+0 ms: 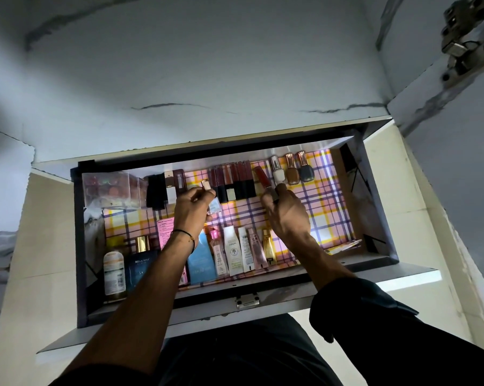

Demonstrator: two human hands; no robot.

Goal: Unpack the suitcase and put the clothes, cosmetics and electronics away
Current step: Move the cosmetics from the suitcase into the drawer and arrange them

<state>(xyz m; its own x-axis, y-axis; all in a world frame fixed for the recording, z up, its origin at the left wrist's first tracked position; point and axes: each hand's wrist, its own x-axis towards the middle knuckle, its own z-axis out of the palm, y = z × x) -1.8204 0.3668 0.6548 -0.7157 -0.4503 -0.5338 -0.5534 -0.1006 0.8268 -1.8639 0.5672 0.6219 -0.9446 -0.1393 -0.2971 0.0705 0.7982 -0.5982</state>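
While the person bends over the pulled-out drawer (pixel 263 299), both bare hands are down inside it, above its checked liner (pixel 327 207). Their left hand (pixel 192 207) has its fingers curled round a small nail polish bottle (pixel 214 204) with pale blue glass and a shiny cap, holding it just in front of the back row. Their right hand (pixel 287 215) pinches the dark end of a red lip gloss tube (pixel 261 176), whose red part lies tilted between the row of lipsticks (pixel 235 179) and three upright nail polishes, white (pixel 277 169), brown (pixel 291 168) and grey-green (pixel 306 167). A clear plastic box (pixel 110 188) sits in the back left corner. Along the front wall lie a spray can (pixel 113 271), a dark blue perfume bottle (pixel 139 260), a light blue carton (pixel 200 257) and several slim tubes (pixel 235 252) side by side; a pink carton (pixel 164 229) shows partly behind the left forearm. A black thread band (pixel 183 232) circles the left wrist, and a metal latch (pixel 246 300) sits on the drawer's front edge.
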